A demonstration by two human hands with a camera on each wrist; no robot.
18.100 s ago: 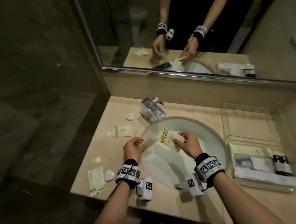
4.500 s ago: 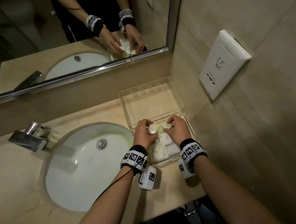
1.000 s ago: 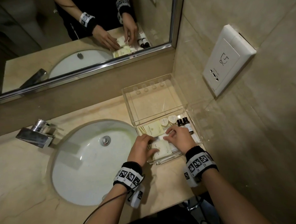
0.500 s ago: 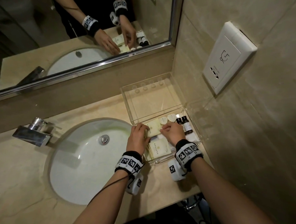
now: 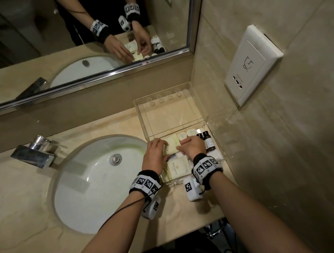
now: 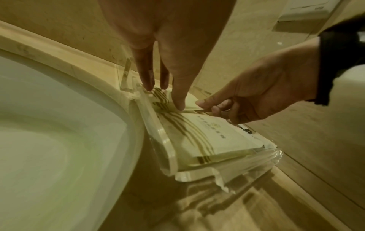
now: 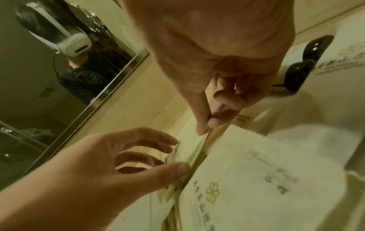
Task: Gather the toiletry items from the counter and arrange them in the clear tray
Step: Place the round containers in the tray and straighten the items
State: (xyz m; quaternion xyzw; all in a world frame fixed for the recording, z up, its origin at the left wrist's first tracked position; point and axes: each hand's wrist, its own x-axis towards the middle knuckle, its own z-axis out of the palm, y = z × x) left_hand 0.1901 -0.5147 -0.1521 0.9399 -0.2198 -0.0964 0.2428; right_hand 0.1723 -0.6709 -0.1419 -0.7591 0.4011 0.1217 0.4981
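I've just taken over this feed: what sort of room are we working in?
Most likely a hotel bathroom: a sink set in a stone counter under a mirror, and a clear tray of small branded toiletry packets and mini bottles.

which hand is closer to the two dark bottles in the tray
Right. The right hand sits just beside the dark bottles, pinching a packet. The left hand is at the tray's opposite, sink-side edge.

Both forearms reach forward side by side, banded at the wrists. The left hand (image 5: 155, 155) points down with straight fingers (image 6: 178, 96) spread. The right hand (image 5: 193, 147) curls its fingers, thumb (image 7: 201, 125) and forefinger pinched together.
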